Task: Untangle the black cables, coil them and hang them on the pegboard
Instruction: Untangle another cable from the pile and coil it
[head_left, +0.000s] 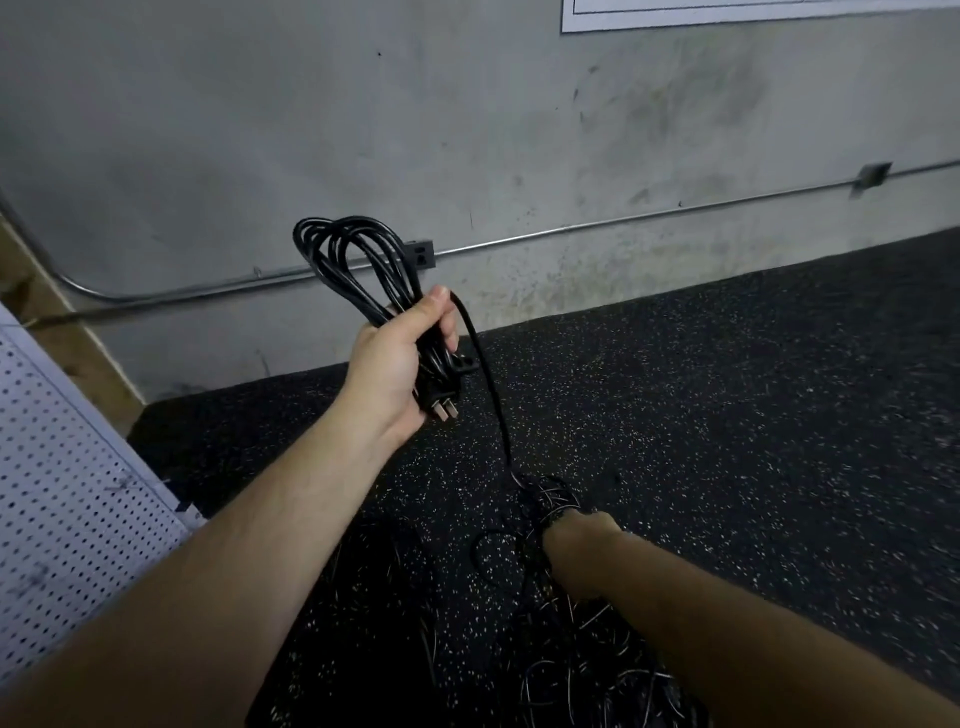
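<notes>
My left hand (400, 358) grips a coiled black power cable (353, 260), loops standing up above the fist and the metal plug prongs (445, 410) poking out below it. One strand (488, 384) runs down from the coil to the floor. There my right hand (576, 530) reaches into a tangle of black cables (582, 649); its fingers are hidden among the strands at a knot of loops (550, 499). The white pegboard (67, 499) leans at the far left.
A grey concrete wall (519, 130) with a metal conduit (571, 228) and an outlet box (423, 254) runs behind. The floor is black speckled rubber matting (753, 415). A wooden frame piece (78, 343) stands beside the pegboard.
</notes>
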